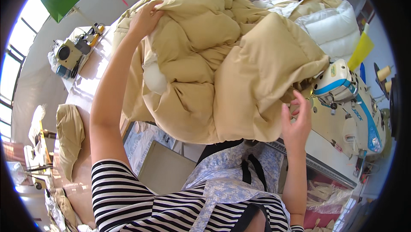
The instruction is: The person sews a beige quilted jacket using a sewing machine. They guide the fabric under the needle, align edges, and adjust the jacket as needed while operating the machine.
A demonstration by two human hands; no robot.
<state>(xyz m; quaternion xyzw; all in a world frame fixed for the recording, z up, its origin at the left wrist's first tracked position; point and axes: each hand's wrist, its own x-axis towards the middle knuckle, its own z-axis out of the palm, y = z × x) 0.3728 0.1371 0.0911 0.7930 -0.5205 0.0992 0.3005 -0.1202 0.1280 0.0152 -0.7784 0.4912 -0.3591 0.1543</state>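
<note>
The puffy tan cloth (188,69), bulging over the near edge of the table (317,143), looked soft, light and easiest to grab by a seam (214,112), with the right hand (296,123) loose and empty beside it and the left hand (147,19) on it, grip unclear.

The person wears a short-sleeved, black-and-white striped top (122,193) and a pale blue-and-white floral cloth apron (231,189) with dark strips (258,172).
</note>
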